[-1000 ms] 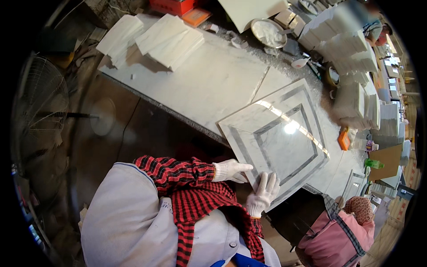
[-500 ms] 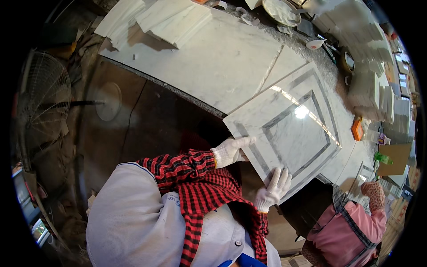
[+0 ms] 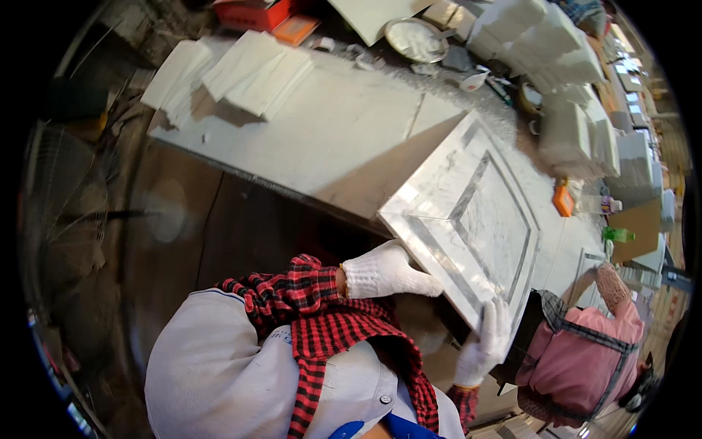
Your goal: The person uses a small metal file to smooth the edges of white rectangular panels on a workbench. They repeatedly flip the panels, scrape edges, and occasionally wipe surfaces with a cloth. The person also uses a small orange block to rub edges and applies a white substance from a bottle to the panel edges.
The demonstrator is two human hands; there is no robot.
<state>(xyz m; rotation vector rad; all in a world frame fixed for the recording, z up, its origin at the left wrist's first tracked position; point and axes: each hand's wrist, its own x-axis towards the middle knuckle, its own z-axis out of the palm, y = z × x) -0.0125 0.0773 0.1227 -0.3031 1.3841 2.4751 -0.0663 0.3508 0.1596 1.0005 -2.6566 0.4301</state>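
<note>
A square white marble tile panel (image 3: 496,216) with grey inlaid bands is tilted up off the stone worktop (image 3: 322,150), its near edge toward me. My left hand (image 3: 391,272), in a white knitted glove, is closed at the panel's near left edge, with some fingers hidden beneath. My right hand (image 3: 485,344), gloved alike, grips the near right edge. Its fingers lie over the patterned face, and the thumb cannot be made out. A shadow falls on the worktop along the panel's left side.
White tile pieces (image 3: 259,77) lie at the far left of the worktop. Behind stand a round metal dish (image 3: 417,40), tile stacks (image 3: 574,135), an orange box (image 3: 563,197) and a green bottle (image 3: 619,234). A co-worker in pink (image 3: 585,347) works close at my right.
The panel has gone from lying nearly flat to tilted up. My left hand has shifted from pointing fingers to gripping its edge, and my right hand has moved right along it.
</note>
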